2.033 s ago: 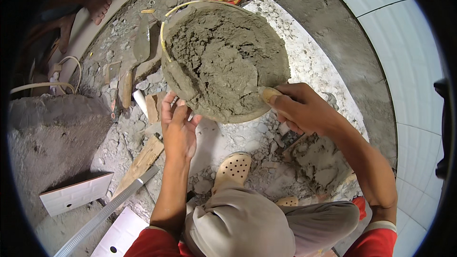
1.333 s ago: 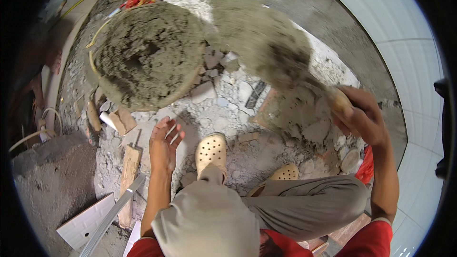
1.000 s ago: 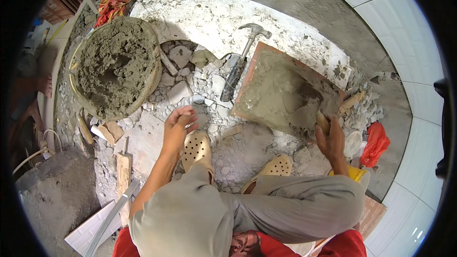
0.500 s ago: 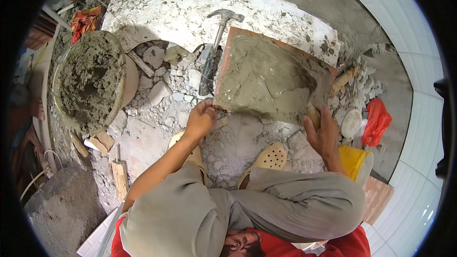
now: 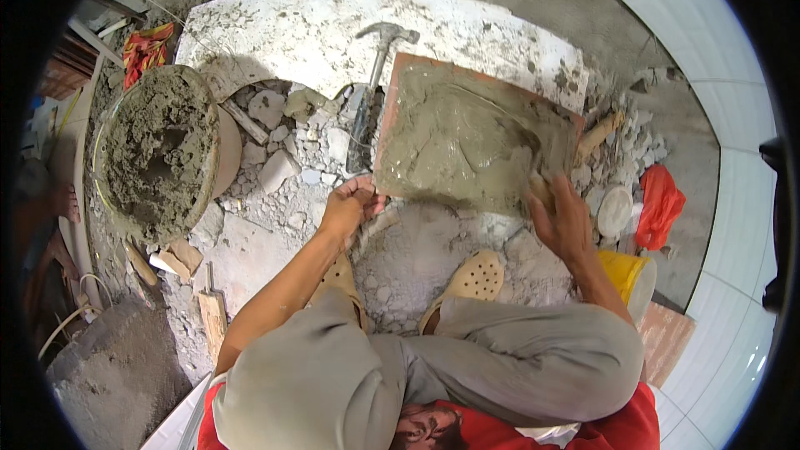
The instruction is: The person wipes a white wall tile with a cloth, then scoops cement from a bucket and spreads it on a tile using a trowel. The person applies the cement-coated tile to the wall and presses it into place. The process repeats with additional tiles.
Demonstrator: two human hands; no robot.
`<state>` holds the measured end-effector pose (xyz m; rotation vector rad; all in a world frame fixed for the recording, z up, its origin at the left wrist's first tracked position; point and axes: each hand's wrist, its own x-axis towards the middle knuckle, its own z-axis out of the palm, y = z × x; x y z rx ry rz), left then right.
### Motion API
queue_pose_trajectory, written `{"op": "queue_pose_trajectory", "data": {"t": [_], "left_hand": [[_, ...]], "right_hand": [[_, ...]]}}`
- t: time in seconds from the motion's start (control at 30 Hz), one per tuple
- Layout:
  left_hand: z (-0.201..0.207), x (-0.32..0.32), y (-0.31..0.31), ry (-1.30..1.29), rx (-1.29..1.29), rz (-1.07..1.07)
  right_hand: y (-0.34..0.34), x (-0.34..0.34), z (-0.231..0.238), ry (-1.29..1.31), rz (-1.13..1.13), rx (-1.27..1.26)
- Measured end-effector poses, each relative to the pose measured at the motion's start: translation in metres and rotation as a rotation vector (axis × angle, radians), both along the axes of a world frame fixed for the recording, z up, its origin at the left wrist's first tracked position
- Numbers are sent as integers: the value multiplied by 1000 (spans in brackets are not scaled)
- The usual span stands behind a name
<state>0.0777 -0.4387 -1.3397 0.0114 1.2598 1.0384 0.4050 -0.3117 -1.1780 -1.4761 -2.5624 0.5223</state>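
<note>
A reddish tile [image 5: 397, 75] lies in front of me, its upper face spread with wet grey mortar [image 5: 454, 137]. At its near left corner my left hand [image 5: 348, 210] is closed, with thumb and fingers pinching the edge. My right hand [image 5: 562, 221] is wrapped round the wooden handle of a trowel [image 5: 542, 192] at the tile's near right side. The trowel's blade is smeared with mortar and hard to make out. Left of the tile lies a claw hammer [image 5: 364, 121], its head resting on a mortar-spattered white board [image 5: 308, 21].
A bucket of mortar [image 5: 218, 146] stands at the left on rubble. To the right are a red plastic bag [image 5: 660, 207], a white round lid [image 5: 615, 213] and a yellow container [image 5: 621, 273]. Another person's hand [image 5: 62, 254] shows at the far left. White tiles line the right wall.
My right hand has shifted slightly up and left with the trowel, and the mortar near it looks smoother. My left hand stays at the tile's corner. The whole view has tilted slightly.
</note>
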Motion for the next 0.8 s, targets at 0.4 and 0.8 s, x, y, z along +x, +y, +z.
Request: {"op": "queue_pose_trajectory", "data": {"t": [0.4,0.8], "left_hand": [[-4,0,2,-14,-18,19],[-4,1,4,-44,-14,66]], "right_hand": [[12,-3,24,304,-432,-737],[2,-36,24,212,-354,-1103]]}}
